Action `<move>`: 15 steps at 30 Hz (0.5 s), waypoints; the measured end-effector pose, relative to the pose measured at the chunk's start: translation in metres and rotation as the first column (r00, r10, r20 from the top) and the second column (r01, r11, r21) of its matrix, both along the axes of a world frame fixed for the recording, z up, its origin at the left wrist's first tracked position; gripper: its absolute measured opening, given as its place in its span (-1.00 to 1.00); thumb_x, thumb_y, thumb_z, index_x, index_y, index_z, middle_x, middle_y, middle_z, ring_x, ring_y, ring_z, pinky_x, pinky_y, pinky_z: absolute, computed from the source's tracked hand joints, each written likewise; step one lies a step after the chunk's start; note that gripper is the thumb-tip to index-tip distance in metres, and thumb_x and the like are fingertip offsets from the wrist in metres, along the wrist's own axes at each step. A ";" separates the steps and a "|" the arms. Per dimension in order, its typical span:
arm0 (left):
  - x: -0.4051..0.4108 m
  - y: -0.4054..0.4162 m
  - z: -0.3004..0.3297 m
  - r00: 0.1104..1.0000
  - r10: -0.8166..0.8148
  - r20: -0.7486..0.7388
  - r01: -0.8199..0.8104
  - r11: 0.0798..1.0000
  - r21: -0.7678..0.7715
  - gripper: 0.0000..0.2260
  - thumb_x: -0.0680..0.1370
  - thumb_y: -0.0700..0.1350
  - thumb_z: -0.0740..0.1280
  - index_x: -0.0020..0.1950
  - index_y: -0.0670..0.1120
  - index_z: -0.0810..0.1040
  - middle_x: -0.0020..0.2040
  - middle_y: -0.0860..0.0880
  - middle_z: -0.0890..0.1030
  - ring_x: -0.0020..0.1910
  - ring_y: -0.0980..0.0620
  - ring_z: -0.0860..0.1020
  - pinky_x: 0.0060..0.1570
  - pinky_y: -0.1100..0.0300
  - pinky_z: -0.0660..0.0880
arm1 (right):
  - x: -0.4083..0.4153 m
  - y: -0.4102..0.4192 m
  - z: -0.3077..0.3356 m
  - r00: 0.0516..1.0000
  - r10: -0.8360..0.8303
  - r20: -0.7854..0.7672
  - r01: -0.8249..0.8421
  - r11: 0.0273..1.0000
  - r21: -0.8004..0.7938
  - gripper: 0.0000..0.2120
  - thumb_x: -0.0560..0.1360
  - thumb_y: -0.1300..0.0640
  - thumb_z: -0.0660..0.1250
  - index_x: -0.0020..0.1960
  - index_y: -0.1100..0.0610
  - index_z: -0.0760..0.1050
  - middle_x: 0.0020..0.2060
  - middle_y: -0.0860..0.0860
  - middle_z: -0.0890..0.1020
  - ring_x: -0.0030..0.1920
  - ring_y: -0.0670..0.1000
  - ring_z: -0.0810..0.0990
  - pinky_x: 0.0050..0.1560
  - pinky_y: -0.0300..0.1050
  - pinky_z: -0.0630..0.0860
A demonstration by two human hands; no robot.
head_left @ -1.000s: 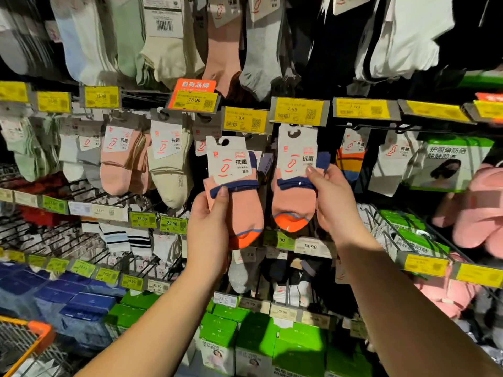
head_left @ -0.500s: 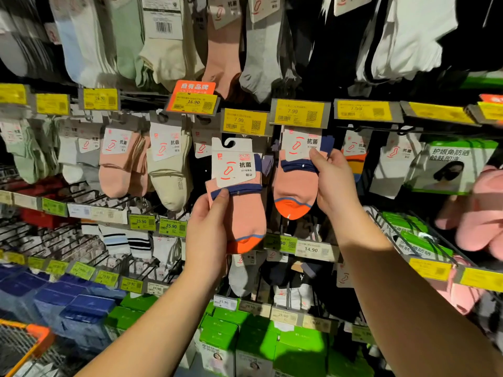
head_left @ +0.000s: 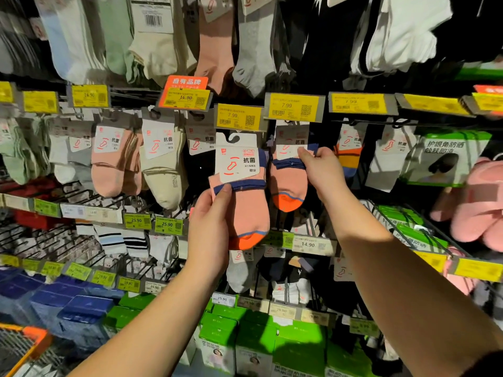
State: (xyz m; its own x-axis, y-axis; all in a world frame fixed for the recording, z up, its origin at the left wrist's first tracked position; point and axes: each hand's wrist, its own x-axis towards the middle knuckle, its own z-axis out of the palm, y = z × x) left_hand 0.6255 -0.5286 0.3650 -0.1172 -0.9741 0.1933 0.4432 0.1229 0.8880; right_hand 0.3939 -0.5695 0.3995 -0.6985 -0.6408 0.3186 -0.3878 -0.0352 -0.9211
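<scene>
At frame centre, both hands on sock packs
Thumb on the navy cuff, the left hand (head_left: 208, 229) pinches one salmon sock pack (head_left: 246, 210); the right hand (head_left: 325, 176) grips the second sock pack (head_left: 287, 186) just right, below a yellow price tag (head_left: 294, 106).

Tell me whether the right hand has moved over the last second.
Yes. The right hand, pinching the right sock pair, has risen closer to the yellow 7.99 price tag above it.
</scene>
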 end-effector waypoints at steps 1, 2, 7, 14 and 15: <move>-0.001 0.000 0.000 1.000 0.003 0.004 -0.003 1.000 -0.002 -0.91 0.63 -0.09 0.31 0.03 -0.02 0.61 -0.04 -0.04 0.73 -0.02 -0.02 0.66 0.02 -0.05 0.53 | -0.003 -0.001 -0.001 1.000 -0.013 -0.023 0.013 1.000 0.024 -0.60 0.54 -0.13 0.36 -0.25 0.10 0.29 -0.22 0.18 0.50 -0.19 0.13 0.50 -0.21 0.00 0.35; -0.002 -0.001 -0.001 1.000 0.004 0.008 -0.004 1.000 -0.005 -0.91 0.63 -0.09 0.31 0.04 -0.02 0.61 -0.01 -0.05 0.73 0.01 -0.05 0.66 0.03 -0.04 0.53 | -0.005 -0.002 -0.002 0.999 -0.024 -0.043 0.026 0.998 0.053 -0.59 0.55 -0.15 0.35 -0.26 0.07 0.26 -0.24 0.15 0.47 -0.21 0.11 0.46 -0.23 -0.02 0.30; -0.006 0.000 -0.001 0.999 -0.041 -0.006 0.041 0.999 0.014 -0.91 0.64 -0.11 0.29 0.05 -0.06 0.59 -0.09 -0.01 0.72 -0.09 0.04 0.67 -0.18 0.16 0.57 | -0.006 0.006 -0.007 0.999 -0.002 -0.049 0.008 0.991 0.133 -0.57 0.50 -0.26 0.36 -0.02 0.11 0.41 -0.10 0.07 0.54 -0.05 0.09 0.53 -0.13 -0.06 0.36; -0.015 -0.003 -0.005 0.994 -0.105 0.022 0.104 0.994 0.020 -0.89 0.64 -0.11 0.29 0.05 -0.06 0.60 -0.13 0.01 0.73 -0.15 0.07 0.67 -0.19 0.19 0.57 | 0.032 0.060 -0.036 0.983 0.135 0.122 -0.122 0.987 -0.109 -0.74 0.64 -0.15 0.18 0.13 0.01 0.46 0.01 -0.08 0.57 0.03 -0.07 0.54 0.02 -0.15 0.41; -0.018 -0.003 -0.005 0.994 -0.107 0.031 0.107 0.994 0.021 -0.90 0.64 -0.11 0.29 0.03 -0.04 0.61 -0.13 0.02 0.73 -0.15 0.07 0.67 -0.15 0.16 0.56 | 0.042 0.065 -0.042 0.970 0.206 0.133 -0.191 0.975 -0.114 -0.78 0.66 -0.11 0.16 0.08 -0.01 0.49 -0.03 -0.08 0.58 0.00 -0.06 0.55 0.00 -0.15 0.42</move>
